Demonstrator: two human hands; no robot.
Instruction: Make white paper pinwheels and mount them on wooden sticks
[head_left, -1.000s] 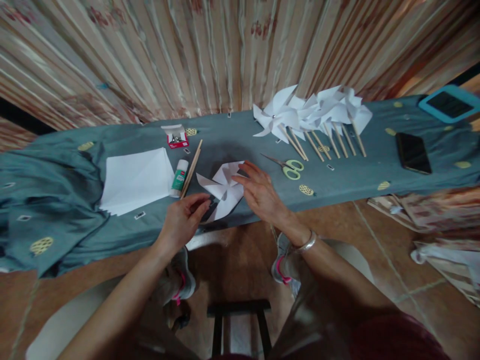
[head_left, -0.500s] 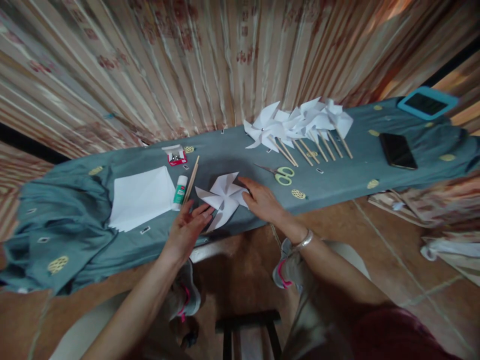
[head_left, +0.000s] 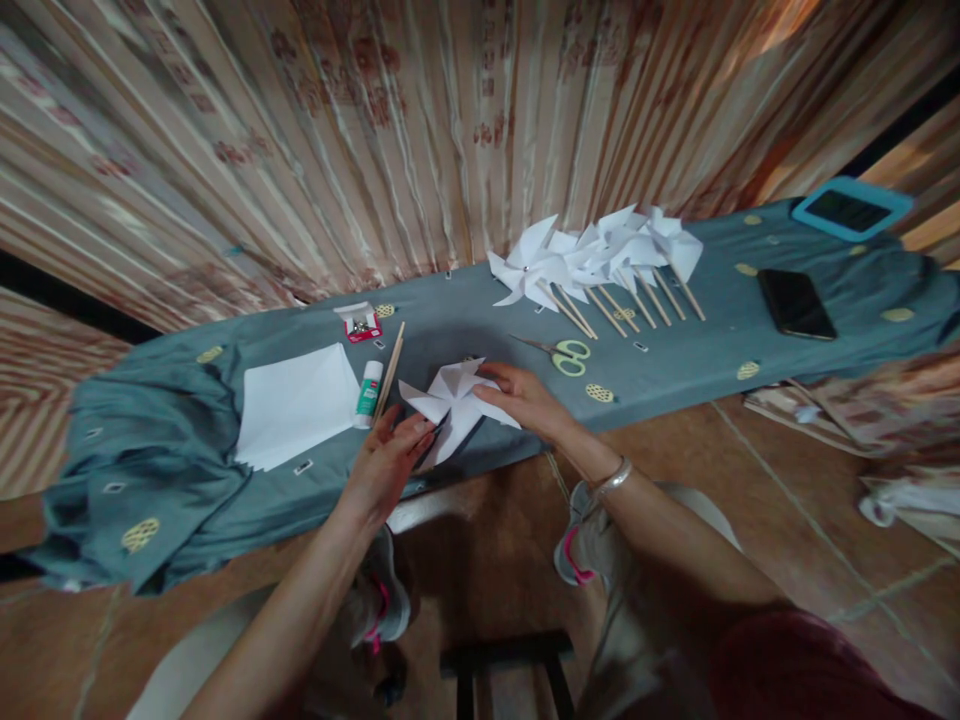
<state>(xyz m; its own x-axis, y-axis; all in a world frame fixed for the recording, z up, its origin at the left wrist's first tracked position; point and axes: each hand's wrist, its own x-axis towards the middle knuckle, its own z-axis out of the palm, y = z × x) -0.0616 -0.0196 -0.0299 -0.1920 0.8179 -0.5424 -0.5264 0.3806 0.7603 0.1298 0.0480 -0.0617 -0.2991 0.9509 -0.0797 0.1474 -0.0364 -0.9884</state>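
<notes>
A folded white paper pinwheel [head_left: 454,405] is between my two hands near the front edge of the cloth-covered table. My right hand [head_left: 521,400] pinches its right blade, thumb on top and fingers behind the paper. At the lower left side, my left hand [head_left: 386,455] has its fingers curled and its thumb against the pinwheel's edge; the fingertips are partly hidden. Close by on the left lie thin wooden sticks [head_left: 390,370] and an upright-looking green and white glue stick [head_left: 367,395]. A stack of white paper [head_left: 296,405] spreads further left.
A small red box of metal pins [head_left: 362,322] sits behind the sticks. Green-handled scissors [head_left: 570,357] lie right of the pinwheel. Several pinwheels on sticks [head_left: 600,250] line the back. A black phone [head_left: 796,303] and blue-framed tablet [head_left: 853,209] rest at the right.
My right hand has closed on the pinwheel's right blade, and my left fingers have drawn in at its lower left. The pinwheel has tilted slightly. The view has shifted a little.
</notes>
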